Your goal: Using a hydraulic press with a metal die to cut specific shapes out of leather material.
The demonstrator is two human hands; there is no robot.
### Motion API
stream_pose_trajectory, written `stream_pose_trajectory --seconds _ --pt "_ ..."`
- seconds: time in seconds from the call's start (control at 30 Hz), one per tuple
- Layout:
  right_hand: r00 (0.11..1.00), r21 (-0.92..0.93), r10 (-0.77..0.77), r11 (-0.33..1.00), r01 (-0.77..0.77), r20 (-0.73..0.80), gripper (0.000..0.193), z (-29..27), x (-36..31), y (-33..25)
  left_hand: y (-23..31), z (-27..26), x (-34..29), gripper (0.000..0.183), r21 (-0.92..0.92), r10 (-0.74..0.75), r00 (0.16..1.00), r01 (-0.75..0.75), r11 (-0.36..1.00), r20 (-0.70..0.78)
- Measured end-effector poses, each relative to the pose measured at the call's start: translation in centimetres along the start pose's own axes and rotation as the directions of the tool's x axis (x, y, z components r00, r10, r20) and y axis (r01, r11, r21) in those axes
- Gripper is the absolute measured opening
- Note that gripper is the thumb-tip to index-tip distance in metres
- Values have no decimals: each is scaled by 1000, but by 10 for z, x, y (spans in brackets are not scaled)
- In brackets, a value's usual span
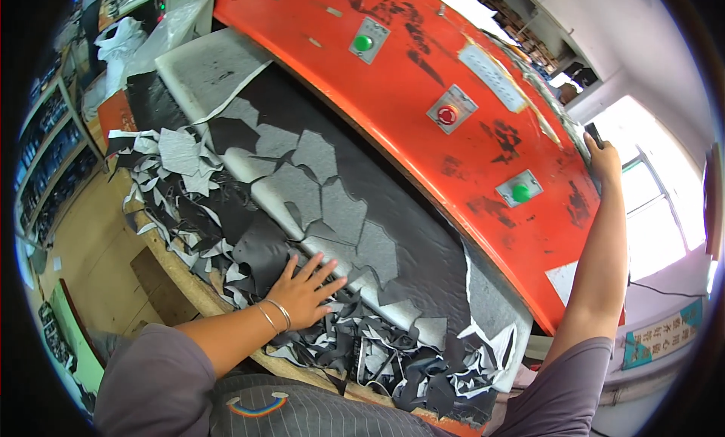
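My left hand (303, 292), wearing bracelets on the wrist, lies palm down with fingers spread. It rests over dark scraps and the pale front edge of a cutting board (240, 165). Beyond it stretches a black leather-like sheet (393, 210) with angular grey patches along its near side; I cannot tell whether these are cut pieces or gaps. At the far right, my raised right hand (606, 164) is closed around a small dark object (594, 135) by the end of the red machine beam (400, 82). Its kind is hard to make out.
The beam carries two green buttons (363, 43) and a red one (447, 115). Black and white offcuts (377, 354) are heaped along the wooden ledge (170, 265) before me. Loaded shelves (57, 150) stand left, with plastic bags (121, 48) behind. A bright window (653, 188) is at right.
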State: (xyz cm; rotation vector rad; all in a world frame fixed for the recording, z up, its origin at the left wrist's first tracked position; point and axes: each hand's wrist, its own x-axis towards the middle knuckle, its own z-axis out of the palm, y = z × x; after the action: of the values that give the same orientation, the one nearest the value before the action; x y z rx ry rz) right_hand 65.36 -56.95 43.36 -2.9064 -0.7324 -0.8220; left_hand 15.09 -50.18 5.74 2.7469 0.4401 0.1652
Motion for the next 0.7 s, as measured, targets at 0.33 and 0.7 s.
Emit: stream_pose_trajectory --seconds 0.33,0.7 --pt "954 233 -232 933 273 -189 32 -19 -5 71 -16 -13 -28 56 -76 93 985 -82 994 148" --pt "371 12 -914 375 927 -165 13 -25 -271 63 12 -27 51 16 -425 86 951 -212 880 -298"
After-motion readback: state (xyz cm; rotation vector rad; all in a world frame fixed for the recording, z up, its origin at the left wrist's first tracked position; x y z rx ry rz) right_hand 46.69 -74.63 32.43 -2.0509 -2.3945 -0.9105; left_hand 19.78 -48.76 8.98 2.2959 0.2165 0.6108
